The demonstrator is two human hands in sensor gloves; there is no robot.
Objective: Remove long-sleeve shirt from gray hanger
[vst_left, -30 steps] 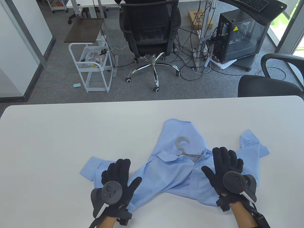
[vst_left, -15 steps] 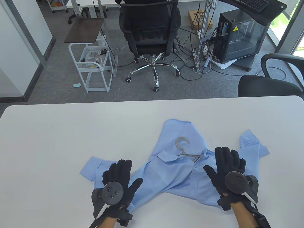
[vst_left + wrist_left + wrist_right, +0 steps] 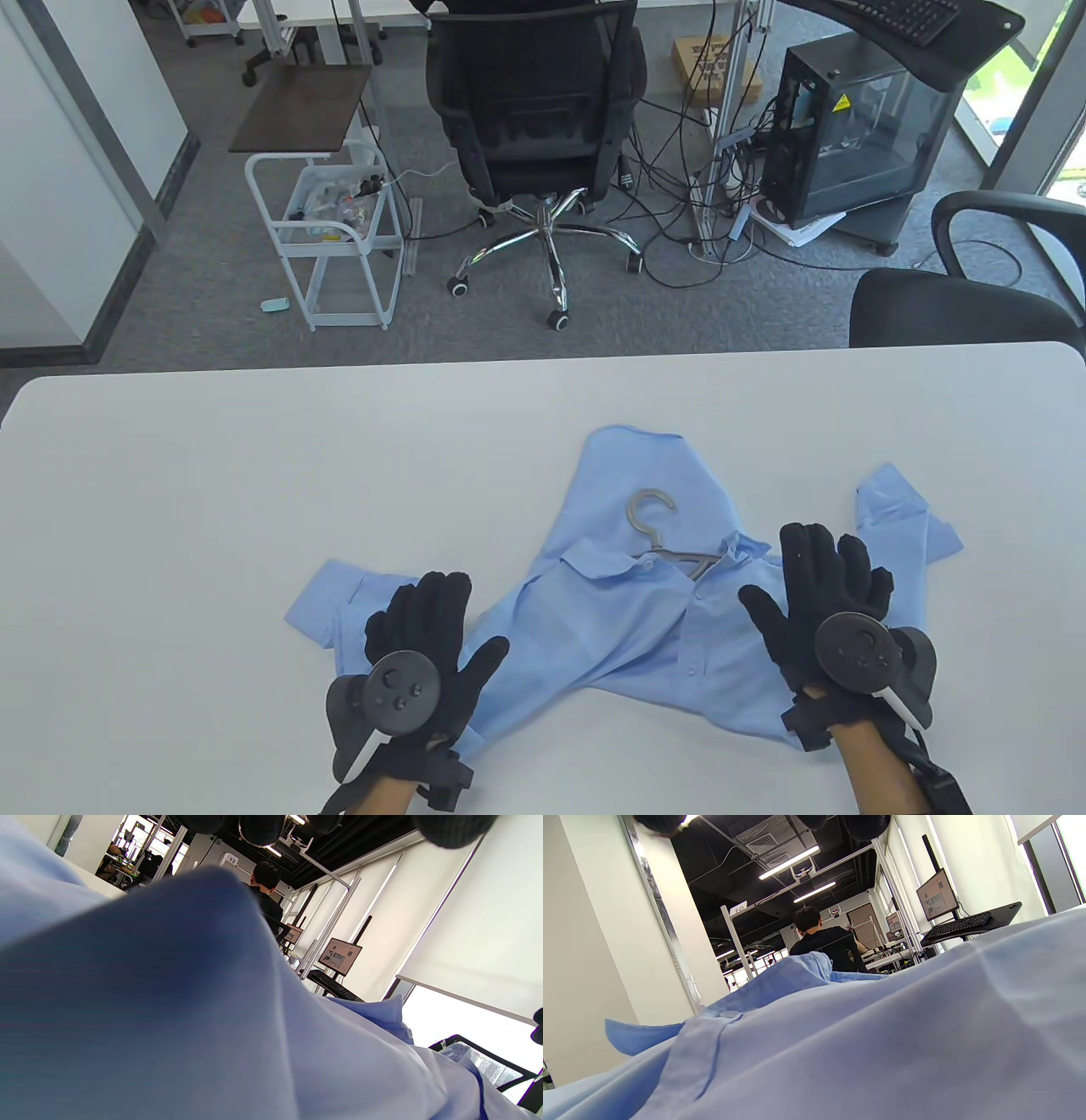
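The light-blue shirt (image 3: 645,611) lies rumpled across the counter (image 3: 254,475), its gray hanger (image 3: 666,535) hook pointing away. Both hands' fingers (image 3: 819,556) rest flat, spread, on it.

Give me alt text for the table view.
A light blue long-sleeve shirt lies crumpled on a white table, a gray hanger still in its collar. The left hand and right hand rest flat on it.
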